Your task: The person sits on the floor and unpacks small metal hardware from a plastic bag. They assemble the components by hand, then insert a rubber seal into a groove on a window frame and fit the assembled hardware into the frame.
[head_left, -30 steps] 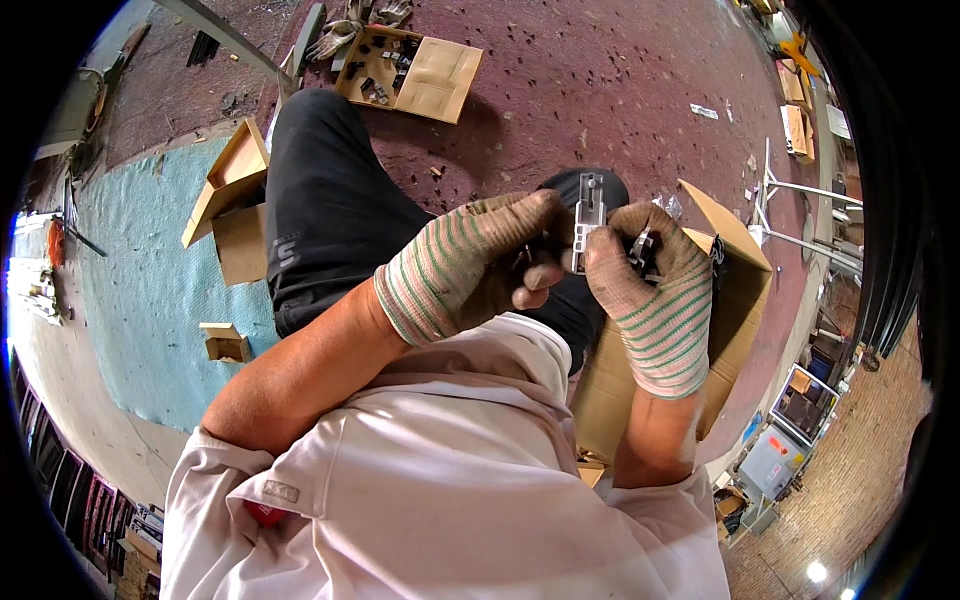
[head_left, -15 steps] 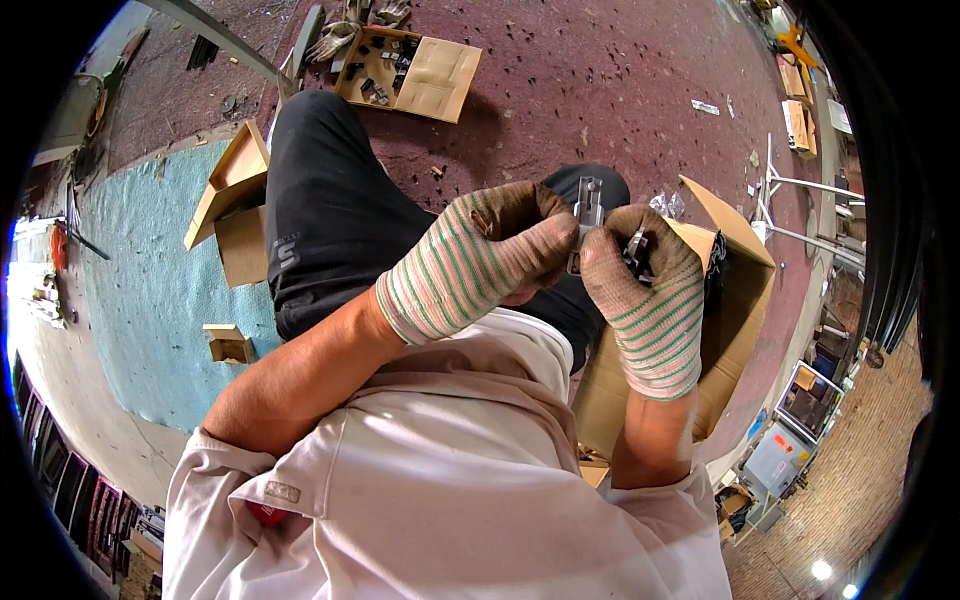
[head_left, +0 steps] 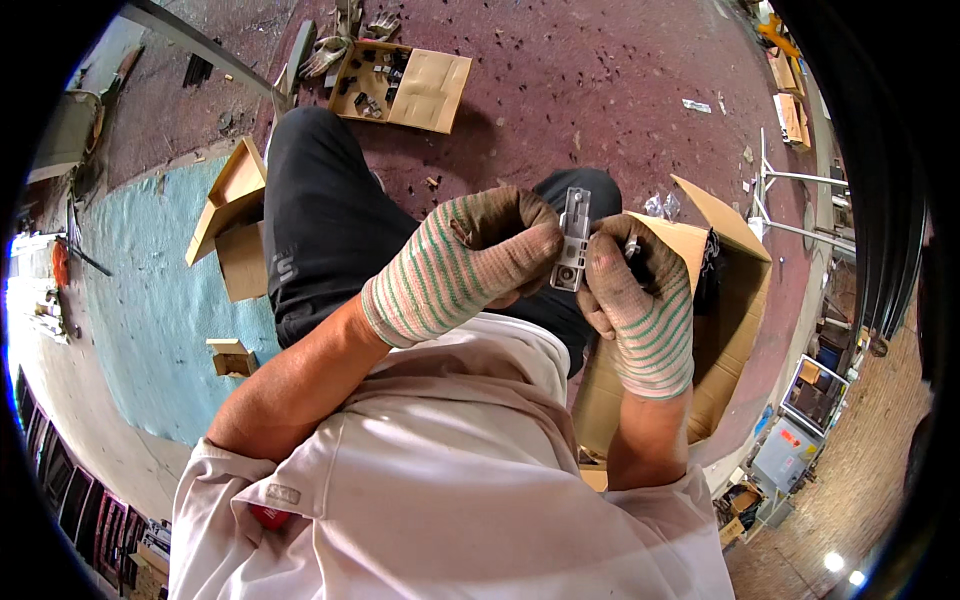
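Observation:
My left hand (head_left: 465,258), in a striped knit work glove with soiled fingertips, pinches the left edge of a small narrow metal bracket (head_left: 572,240). The piece stands upright between my hands, with a slotted upper part and a round hole low down. Close by its right edge is my right hand (head_left: 635,300), gloved the same way, its fingers curled. Tucked in that hand is a small shiny metal part (head_left: 632,247), mostly hidden by the fingers. Whether the right fingertips touch the bracket is hard to tell.
At my right side stands an open cardboard box (head_left: 735,330) with dark parts inside. A shallow carton (head_left: 430,92) holding small black parts lies ahead on the red floor. Other cardboard pieces (head_left: 240,200) rest on a blue mat (head_left: 150,300) at left.
The bracket has come more fully into sight, as my right thumb and fingers have drawn off its lower part. My left hand keeps its pinch and has shifted slightly left.

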`<state>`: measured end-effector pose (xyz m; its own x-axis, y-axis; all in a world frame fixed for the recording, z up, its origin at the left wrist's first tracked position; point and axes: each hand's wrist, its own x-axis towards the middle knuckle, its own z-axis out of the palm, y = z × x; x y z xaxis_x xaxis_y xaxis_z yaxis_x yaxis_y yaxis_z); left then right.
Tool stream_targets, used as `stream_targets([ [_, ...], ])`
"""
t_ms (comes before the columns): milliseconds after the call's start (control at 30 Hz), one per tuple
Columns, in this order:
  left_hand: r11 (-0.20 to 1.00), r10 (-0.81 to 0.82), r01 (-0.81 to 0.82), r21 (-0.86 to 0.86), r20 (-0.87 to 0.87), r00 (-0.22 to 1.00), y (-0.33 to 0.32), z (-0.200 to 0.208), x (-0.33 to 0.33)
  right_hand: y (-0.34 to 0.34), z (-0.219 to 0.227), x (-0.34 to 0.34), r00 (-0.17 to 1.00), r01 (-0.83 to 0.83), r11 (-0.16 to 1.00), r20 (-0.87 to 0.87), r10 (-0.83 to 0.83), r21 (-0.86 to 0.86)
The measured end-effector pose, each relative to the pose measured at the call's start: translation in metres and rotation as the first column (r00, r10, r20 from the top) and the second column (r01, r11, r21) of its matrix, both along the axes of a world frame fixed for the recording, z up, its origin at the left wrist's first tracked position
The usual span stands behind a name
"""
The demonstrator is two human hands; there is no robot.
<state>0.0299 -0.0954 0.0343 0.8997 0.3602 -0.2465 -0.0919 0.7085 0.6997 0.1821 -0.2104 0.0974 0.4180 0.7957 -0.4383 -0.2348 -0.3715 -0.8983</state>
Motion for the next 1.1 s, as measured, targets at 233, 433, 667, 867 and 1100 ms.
stream_targets([
  [233,0.998,-0.026,0.024,-0.065,-0.02,0.999,0.0,0.001,0.001,-0.001,-0.006,-0.001,0.979,-0.026,1.0,0.2,0.023,0.014],
  [433,0.998,-0.007,0.013,0.068,-0.089,0.996,-0.001,0.002,0.002,-0.004,-0.015,-0.004,0.931,-0.055,0.998,0.364,0.038,0.037],
  [667,0.998,-0.032,0.04,0.038,-0.177,0.984,-0.004,0.006,0.005,-0.008,-0.02,-0.001,0.935,-0.019,0.997,0.356,-0.01,0.079],
  [867,0.97,-0.141,0.152,-0.187,0.075,0.987,-0.006,-0.002,0.0,-0.008,-0.018,0.012,0.954,0.053,0.987,0.285,-0.096,0.153],
  [1100,0.79,-0.257,0.337,-0.512,0.221,0.941,-0.007,-0.012,0.005,-0.016,-0.035,0.011,0.982,-0.04,0.951,0.188,-0.02,0.308],
])
